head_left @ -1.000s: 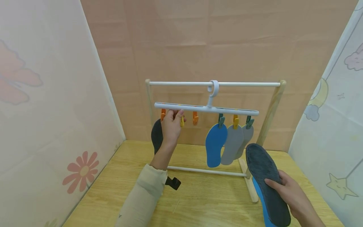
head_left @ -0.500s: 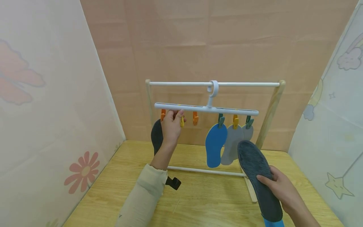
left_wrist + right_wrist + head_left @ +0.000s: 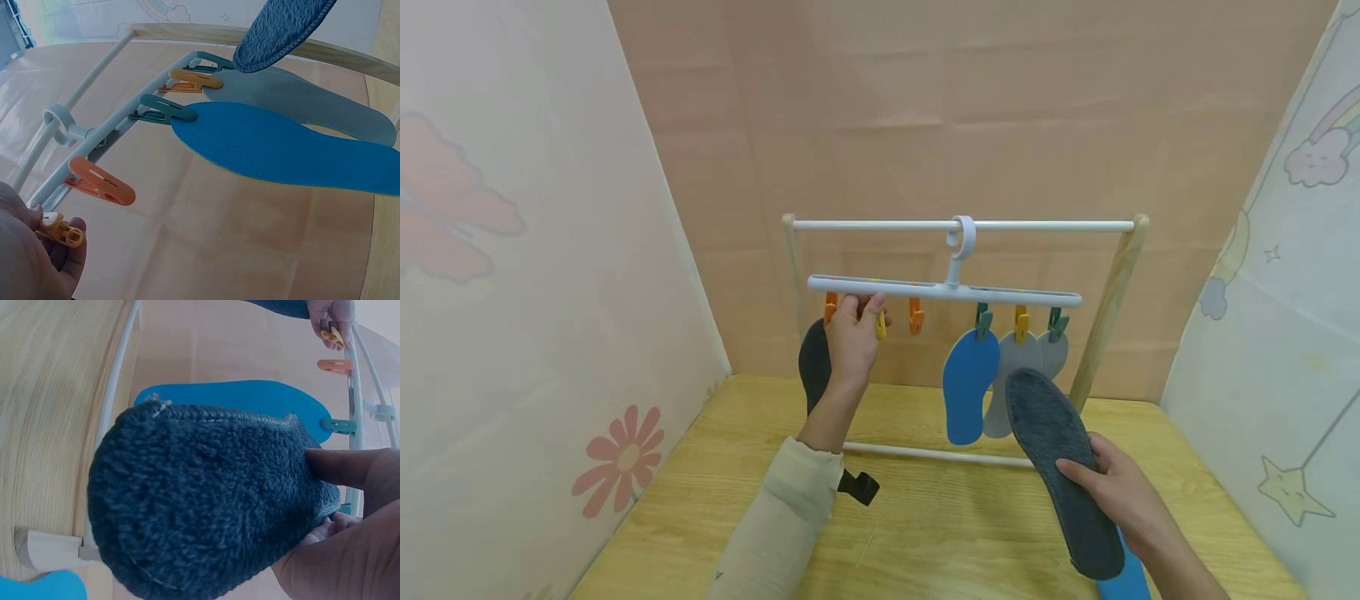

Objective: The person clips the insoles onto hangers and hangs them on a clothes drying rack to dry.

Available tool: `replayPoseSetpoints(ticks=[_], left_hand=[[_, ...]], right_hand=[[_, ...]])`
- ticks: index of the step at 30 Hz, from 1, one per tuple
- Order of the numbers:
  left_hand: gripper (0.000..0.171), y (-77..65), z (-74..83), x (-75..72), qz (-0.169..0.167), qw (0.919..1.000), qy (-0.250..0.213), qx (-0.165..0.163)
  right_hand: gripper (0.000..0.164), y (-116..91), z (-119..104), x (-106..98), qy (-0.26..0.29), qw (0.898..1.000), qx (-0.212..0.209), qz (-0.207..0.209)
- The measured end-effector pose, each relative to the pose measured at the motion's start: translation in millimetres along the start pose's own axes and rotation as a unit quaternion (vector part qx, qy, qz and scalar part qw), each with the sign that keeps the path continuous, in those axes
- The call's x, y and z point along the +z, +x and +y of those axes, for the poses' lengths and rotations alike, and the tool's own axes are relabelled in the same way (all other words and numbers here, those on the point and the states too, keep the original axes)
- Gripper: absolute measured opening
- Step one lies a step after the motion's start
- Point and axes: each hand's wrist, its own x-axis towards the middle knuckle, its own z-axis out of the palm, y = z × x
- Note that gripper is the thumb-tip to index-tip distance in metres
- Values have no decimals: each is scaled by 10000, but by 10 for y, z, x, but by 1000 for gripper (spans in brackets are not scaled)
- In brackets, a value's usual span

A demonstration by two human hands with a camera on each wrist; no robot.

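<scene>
My left hand [image 3: 852,346] is raised to the white clip hanger [image 3: 925,290]. Thumb and fingers pinch a yellow clothes peg [image 3: 61,231] under its left half; how far the peg's mouth is spread I cannot tell. In my right hand [image 3: 1120,492] a dark grey fuzzy insole [image 3: 1056,462] is gripped at mid-length, tilted, its upper end in front of the hanging grey insoles [image 3: 1018,358]. A blue insole [image 3: 970,387] hangs from a green peg. At the far left, a dark insole [image 3: 813,362], partly behind my left hand, hangs below an orange peg [image 3: 831,307].
By its hook the hanger hangs on the white top bar [image 3: 872,225] of a wooden-sided rack [image 3: 1105,312]. An orange peg [image 3: 917,317] with nothing in it is right of my left hand. Another blue insole [image 3: 1129,575] lies on the wooden table, partly behind my right arm.
My right hand has moved left with the dark insole, which now overlaps the grey insoles in the head view. My left hand stays at the yellow peg.
</scene>
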Motion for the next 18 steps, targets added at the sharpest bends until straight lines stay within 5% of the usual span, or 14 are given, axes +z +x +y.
replayPoseSetpoints(ticks=[18], left_hand=[[31, 1, -15, -10, -43, 10000, -31, 21]], right_hand=[[65, 71, -133, 237, -55, 9997, -241, -8]])
